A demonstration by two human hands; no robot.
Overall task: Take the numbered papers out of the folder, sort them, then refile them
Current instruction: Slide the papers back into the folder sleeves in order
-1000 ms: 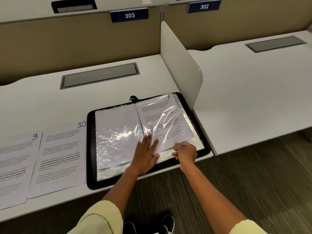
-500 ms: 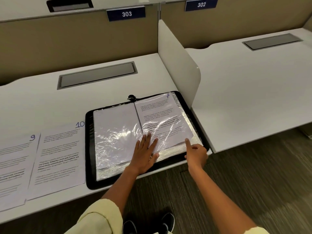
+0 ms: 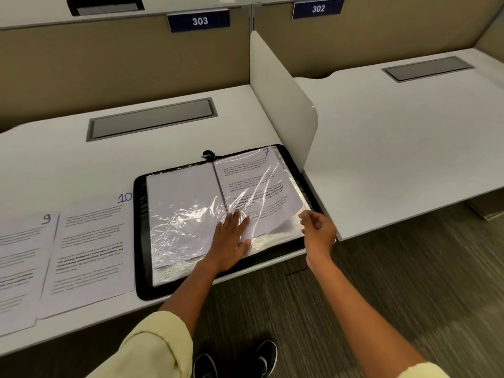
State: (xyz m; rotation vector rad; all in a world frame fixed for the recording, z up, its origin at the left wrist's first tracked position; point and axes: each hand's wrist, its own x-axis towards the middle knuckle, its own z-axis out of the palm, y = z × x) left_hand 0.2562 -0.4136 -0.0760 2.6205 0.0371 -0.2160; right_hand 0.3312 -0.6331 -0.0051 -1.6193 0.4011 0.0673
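On the worktop [image 3: 81,159] sits the black folder [image 3: 141,241], lying open against the white divider [image 3: 283,105], and that folder is our landmark. Its right-hand sleeve holds the sheet marked 7 [image 3: 256,186], long axis running away from the person toward the divider's base. Off the folder's left edge, sheet 10 [image 3: 90,246] lies flat, touching the cover, with sheet 9 [image 3: 19,257] just beyond it. Now the hands! The left hand [image 3: 231,241] is pressed flat across the folder's spine near the front edge, fingers [image 3: 234,218] straight and spread, pinning the plastic. The right hand [image 3: 317,231] hovers at the folder's front right corner, fingers loosely curled, holding nothing that I can make out, apart from the sleeve's edge by a sliver. Sheet 7 lies just left of and beyond those right fingers, so the right hand looks nearer for the pull. My read: the crinkled plastic could cling, and the divider crowds the folder's far right side.
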